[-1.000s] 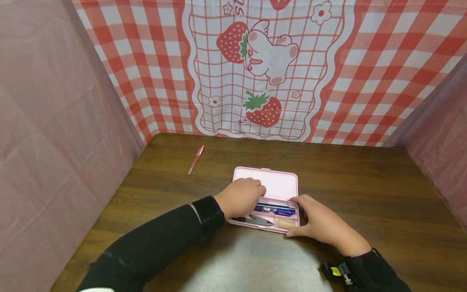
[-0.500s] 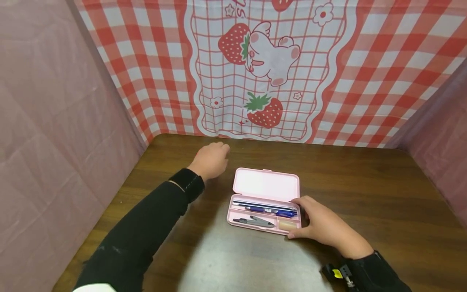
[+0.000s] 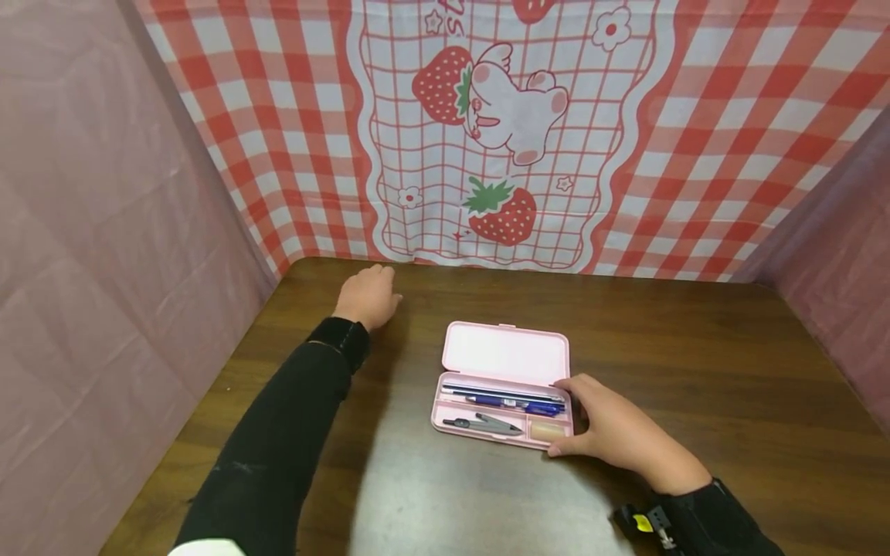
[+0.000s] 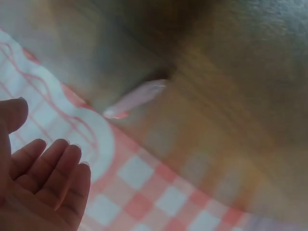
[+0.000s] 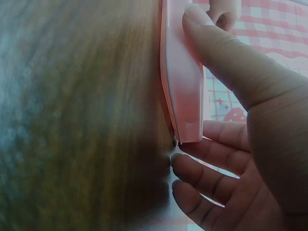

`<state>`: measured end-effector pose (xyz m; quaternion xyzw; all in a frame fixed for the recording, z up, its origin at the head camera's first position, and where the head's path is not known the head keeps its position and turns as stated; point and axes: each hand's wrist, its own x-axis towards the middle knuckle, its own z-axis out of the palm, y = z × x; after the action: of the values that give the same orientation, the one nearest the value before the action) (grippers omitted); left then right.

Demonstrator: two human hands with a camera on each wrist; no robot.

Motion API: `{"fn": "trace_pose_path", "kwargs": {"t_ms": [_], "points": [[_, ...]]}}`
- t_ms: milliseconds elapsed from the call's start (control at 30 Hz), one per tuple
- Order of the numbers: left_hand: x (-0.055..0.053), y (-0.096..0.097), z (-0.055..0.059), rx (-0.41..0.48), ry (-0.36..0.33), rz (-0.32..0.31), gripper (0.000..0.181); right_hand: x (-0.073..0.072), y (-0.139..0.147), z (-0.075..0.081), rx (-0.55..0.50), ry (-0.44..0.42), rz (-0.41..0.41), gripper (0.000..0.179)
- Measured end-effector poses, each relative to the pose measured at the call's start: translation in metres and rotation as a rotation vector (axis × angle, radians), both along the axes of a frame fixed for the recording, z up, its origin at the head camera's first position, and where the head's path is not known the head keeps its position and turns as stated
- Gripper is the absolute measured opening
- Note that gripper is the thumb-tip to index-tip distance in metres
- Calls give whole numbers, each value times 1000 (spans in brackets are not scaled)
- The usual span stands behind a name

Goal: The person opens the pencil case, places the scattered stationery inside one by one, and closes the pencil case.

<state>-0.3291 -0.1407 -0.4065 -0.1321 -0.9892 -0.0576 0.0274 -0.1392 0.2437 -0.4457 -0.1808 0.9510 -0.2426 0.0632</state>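
Observation:
A pink pencil case (image 3: 506, 353) lies with its lid open on the table. My right hand (image 3: 612, 425) holds its right end, thumb at the front side and fingers at the far corner. Inside are blue pens (image 3: 518, 404), dark slim pencils, a grey compass (image 3: 483, 424) and a beige eraser-like block (image 3: 547, 431). My left hand (image 3: 367, 297) hovers at the back left, fingers loosely bent and holding nothing. Just off its fingertips, in the left wrist view, lies a blurred red pen (image 4: 135, 99); in the head view the hand hides it.
The brown wooden table (image 3: 667, 347) ends at the back against a red-and-white checked cloth (image 3: 292, 147). Pink cloth (image 3: 104, 270) hangs along the left side, and more on the right.
My left hand has left the pencil case and moved left and away, over the place where the red pen lay in view. The right hand has stayed on the case.

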Motion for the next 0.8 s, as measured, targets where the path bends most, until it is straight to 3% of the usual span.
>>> {"fn": "trace_pose_path", "kwargs": {"t_ms": [200,367,533,700,800], "points": [[-8,-19,-12,218,-97,172,47,-1,-1,0,3,9,0,104],[-7,-31,-21,360,-193,260,49,-1,-1,0,4,4,0,104],[-5,-38,-31,356,-182,297,31,-1,0,0,-1,-12,-6,104],[-6,-37,-36,303,-160,311,41,-1,0,1,2,-25,-11,104],[-4,-34,-33,285,-169,303,34,-1,0,1,3,-31,-13,104]]}}
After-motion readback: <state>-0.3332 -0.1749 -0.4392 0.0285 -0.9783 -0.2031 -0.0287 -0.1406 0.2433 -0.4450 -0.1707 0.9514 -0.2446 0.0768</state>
